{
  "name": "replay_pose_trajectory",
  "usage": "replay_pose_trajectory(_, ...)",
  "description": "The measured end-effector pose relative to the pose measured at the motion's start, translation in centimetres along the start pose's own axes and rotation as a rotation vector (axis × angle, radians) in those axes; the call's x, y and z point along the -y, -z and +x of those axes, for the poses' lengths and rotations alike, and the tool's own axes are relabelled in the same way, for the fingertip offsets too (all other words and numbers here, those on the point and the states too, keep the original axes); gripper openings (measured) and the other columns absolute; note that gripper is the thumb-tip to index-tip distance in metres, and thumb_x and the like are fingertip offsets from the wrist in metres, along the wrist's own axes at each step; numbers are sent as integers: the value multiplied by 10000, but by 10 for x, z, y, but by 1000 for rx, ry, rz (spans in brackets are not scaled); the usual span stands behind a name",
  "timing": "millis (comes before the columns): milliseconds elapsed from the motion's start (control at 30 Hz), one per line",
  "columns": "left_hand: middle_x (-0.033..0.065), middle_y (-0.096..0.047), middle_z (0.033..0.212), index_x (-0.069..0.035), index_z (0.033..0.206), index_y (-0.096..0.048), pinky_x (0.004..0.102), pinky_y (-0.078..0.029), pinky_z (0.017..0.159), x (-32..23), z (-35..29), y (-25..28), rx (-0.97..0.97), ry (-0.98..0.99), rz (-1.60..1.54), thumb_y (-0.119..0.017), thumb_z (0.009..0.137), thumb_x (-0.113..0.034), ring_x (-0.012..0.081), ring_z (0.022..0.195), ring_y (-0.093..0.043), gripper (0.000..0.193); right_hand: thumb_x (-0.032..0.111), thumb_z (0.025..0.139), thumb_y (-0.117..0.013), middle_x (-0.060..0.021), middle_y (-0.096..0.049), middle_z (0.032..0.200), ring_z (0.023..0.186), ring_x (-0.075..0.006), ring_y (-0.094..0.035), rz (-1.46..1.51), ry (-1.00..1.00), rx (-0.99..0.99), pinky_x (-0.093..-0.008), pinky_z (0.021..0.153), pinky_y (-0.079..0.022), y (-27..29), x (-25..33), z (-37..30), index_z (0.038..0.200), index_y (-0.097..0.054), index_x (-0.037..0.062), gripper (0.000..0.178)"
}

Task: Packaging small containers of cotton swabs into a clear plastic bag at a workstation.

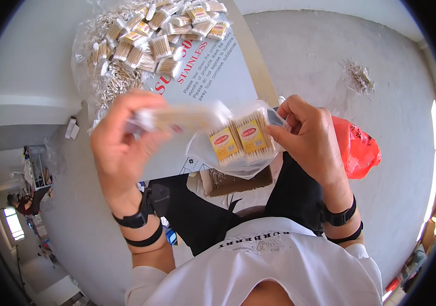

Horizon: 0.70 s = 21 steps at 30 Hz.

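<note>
My left hand (126,127) is closed on a pack of cotton swabs (185,116), smeared by motion and held level just left of a clear plastic bag (197,148). My right hand (307,132) pinches the right edge of this bag between thumb and fingers. Inside the bag, two packs of cotton swabs stand side by side: a left one (224,145) and a right one (251,136), both with yellow labels. The near end of the held pack comes close to the bag's mouth; whether they touch I cannot tell.
A heap of cotton swab packs (162,46) lies on the grey table (218,76), beside loose swabs (118,84). Below the table edge stands an open cardboard box (241,186). A red plastic bag (355,148) is at the right, and scattered swabs (359,76) lie on the floor.
</note>
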<state>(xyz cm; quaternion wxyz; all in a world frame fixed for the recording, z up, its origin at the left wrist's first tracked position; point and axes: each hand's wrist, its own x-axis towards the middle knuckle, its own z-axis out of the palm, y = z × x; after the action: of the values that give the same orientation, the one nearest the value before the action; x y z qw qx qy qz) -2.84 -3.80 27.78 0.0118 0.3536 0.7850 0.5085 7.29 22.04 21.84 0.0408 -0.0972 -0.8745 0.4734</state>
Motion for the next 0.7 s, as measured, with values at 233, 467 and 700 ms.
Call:
replay_pose_trajectory(233, 200, -655, 957, 31, 1092, -639, 429, -516, 746, 5, 16, -40, 653, -111, 488, -719, 802, -79, 390, 856, -633, 321, 61, 769, -688, -150, -593, 756, 688, -371, -632, -344, 233, -188, -449, 623, -521, -3, 7, -8, 904, -569, -3, 192)
replay_pose_trajectory(467, 163, -633, 922, 8, 1068, -630, 461, -497, 731, -6, 12, -53, 661, -47, 640, -747, 764, -42, 391, 896, -617, 330, -73, 744, -722, -153, -588, 804, 695, -367, -619, -57, 523, 139, -433, 601, -492, -6, 38, -15, 894, -556, 8, 239)
replay_pose_trajectory(700, 131, -614, 748, 24, 928, -599, 387, -516, 660, 8, -14, -44, 111, 209, 614, -770, 793, -46, 281, 728, -642, 229, 51, 794, -700, -178, -656, 805, 726, -338, -685, -508, 382, 284, -409, 623, -541, -21, 40, -10, 900, -574, -18, 179)
